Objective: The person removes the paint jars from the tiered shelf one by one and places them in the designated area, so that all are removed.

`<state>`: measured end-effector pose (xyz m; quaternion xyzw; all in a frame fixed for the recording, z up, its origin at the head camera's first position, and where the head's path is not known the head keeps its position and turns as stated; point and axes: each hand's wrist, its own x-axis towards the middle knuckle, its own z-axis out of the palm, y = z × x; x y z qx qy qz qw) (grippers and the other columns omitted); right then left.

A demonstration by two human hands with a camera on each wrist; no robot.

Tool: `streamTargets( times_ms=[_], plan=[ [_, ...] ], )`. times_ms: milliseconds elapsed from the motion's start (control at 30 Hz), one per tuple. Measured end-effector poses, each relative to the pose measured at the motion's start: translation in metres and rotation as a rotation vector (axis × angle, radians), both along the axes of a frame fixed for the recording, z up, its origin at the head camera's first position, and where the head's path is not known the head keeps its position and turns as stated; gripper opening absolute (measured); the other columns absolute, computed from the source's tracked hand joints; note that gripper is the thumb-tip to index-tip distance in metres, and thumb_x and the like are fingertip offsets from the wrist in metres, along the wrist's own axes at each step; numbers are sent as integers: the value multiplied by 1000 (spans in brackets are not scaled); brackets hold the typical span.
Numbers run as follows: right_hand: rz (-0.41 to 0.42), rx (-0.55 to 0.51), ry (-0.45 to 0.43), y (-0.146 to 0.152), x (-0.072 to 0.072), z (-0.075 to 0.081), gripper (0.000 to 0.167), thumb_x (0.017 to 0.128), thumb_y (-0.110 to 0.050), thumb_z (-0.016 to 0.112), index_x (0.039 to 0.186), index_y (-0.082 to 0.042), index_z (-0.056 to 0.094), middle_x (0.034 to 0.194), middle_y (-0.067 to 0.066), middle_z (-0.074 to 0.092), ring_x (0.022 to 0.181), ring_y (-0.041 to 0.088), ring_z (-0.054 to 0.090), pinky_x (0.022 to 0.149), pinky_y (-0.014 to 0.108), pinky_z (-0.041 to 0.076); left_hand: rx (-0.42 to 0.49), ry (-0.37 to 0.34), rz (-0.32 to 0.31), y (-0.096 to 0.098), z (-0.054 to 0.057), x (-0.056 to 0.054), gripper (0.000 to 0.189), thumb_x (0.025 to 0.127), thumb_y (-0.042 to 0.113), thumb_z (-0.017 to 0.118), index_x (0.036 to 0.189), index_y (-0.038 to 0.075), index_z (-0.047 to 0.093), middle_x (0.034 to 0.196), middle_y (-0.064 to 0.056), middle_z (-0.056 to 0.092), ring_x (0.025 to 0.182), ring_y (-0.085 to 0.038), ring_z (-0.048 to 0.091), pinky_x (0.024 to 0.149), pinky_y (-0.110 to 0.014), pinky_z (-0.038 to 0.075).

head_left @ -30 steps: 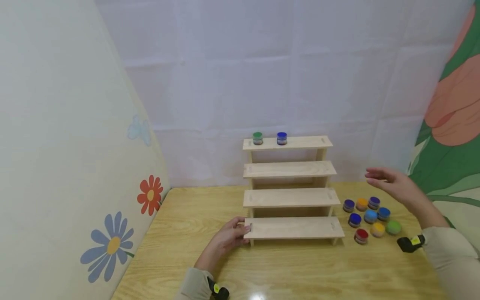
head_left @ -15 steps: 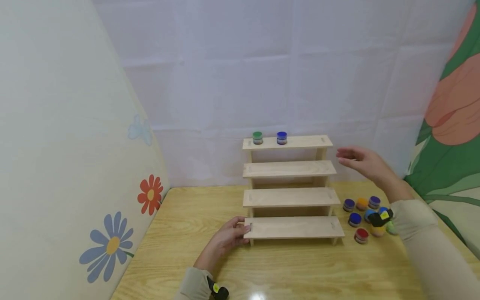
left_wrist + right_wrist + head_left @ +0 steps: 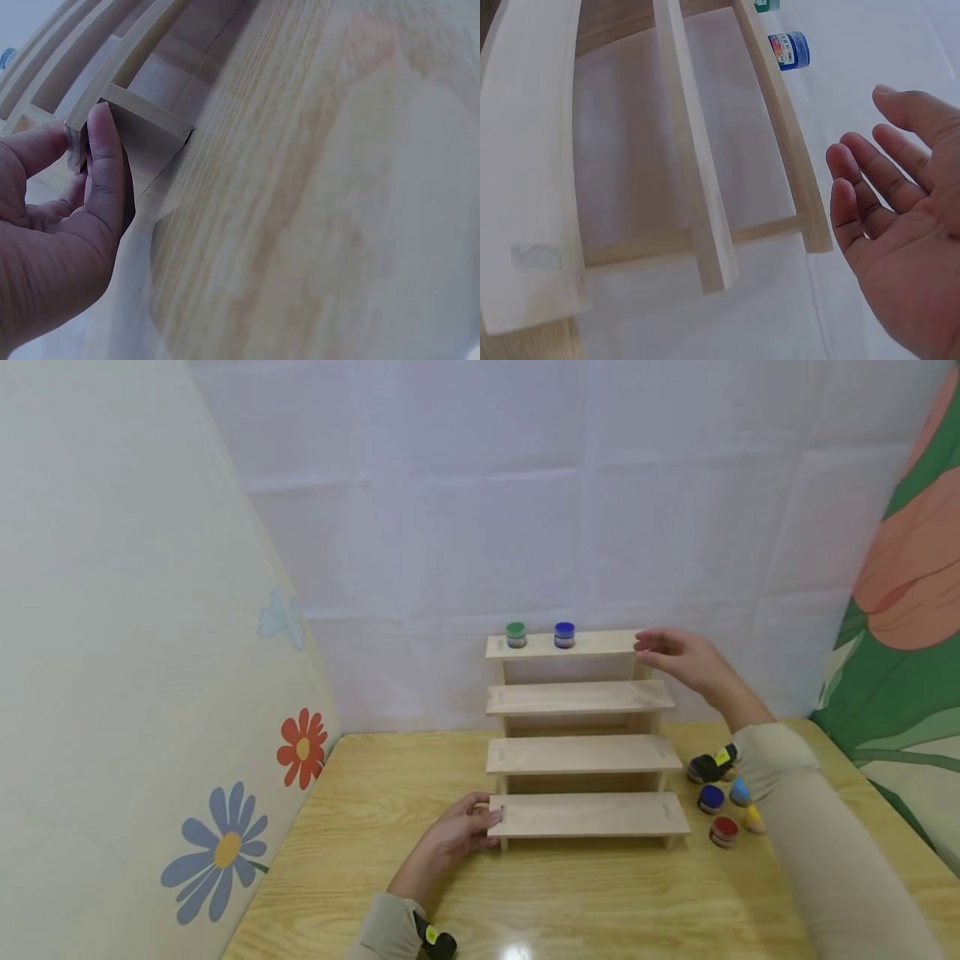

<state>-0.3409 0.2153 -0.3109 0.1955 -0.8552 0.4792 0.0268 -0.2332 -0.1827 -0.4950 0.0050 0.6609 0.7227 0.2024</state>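
A stepped wooden display rack (image 3: 585,814) stands on the table. My left hand (image 3: 459,833) pinches the left end of its lowest shelf; in the left wrist view, thumb and fingers lie on either side of the board edge. Beside the right end of the top shelf (image 3: 603,643) hovers my right hand (image 3: 686,658), its palm bare and fingers loosely bent in the right wrist view. A green-lidded paint jar (image 3: 516,635) sits at the left of that shelf. To its right is a blue-lidded paint jar (image 3: 565,635), its label visible in the right wrist view.
Several paint jars stand on the table right of the rack, among them a red one (image 3: 723,832) and a dark blue one (image 3: 711,798). My right sleeve (image 3: 817,827) hides some. A white cloth (image 3: 450,527) hangs behind; a flower-painted panel (image 3: 247,827) rises at left.
My right hand has moved left and away from me, from above the loose jars to the top shelf's right end. The left hand and the rack have stayed put.
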Motion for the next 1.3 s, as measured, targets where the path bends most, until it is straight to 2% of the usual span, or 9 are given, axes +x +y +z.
streamTargets(
  times_ms=[167, 233, 567, 833, 1133, 1300],
  plan=[
    [1, -19, -5, -13, -11, 4, 48, 103, -23, 61, 142, 3, 51, 139, 24, 58, 126, 33, 54, 108, 45, 43, -6, -7, 1, -1, 1, 0, 39, 99, 6, 63, 132, -4, 45, 97, -6, 60, 84, -14, 66, 72, -25, 58],
    [0, -23, -15, -18, -16, 5, 48, 103, -24, 61, 142, 3, 51, 139, 23, 58, 128, 35, 54, 110, 49, 41, -8, -9, 1, -1, 1, 0, 39, 99, 6, 62, 132, -4, 45, 97, -5, 60, 84, -14, 66, 72, -25, 58],
    [-24, -35, -51, -43, -32, 13, 50, 101, -25, 65, 141, 2, 53, 140, 23, 57, 131, 36, 51, 112, 49, 40, -12, -11, 2, -3, 2, 3, 38, 100, 6, 61, 132, -5, 45, 97, -5, 60, 84, -13, 66, 71, -25, 57],
    [25, -44, -75, -62, -40, 18, 49, 101, -17, 63, 143, 5, 49, 140, 26, 56, 131, 37, 51, 112, 48, 41, 0, -9, -11, -2, 3, 5, 37, 100, 6, 62, 131, -3, 46, 98, -5, 60, 84, -14, 65, 72, -25, 57],
    [2, 77, -56, -76, -52, 15, 52, 102, -25, 63, 144, 1, 49, 143, 23, 54, 132, 38, 51, 112, 49, 40, 0, 2, -16, -1, 0, 6, 39, 99, 5, 61, 133, -5, 44, 95, -4, 61, 83, -12, 66, 69, -24, 57],
    [7, 79, -48, -85, -55, 14, 57, 99, -24, 68, 146, 1, 48, 143, 24, 54, 131, 38, 53, 112, 49, 40, -3, 6, -21, -1, 0, 6, 39, 100, 6, 61, 133, -4, 44, 96, -3, 61, 84, -13, 66, 70, -25, 57]
  ],
)
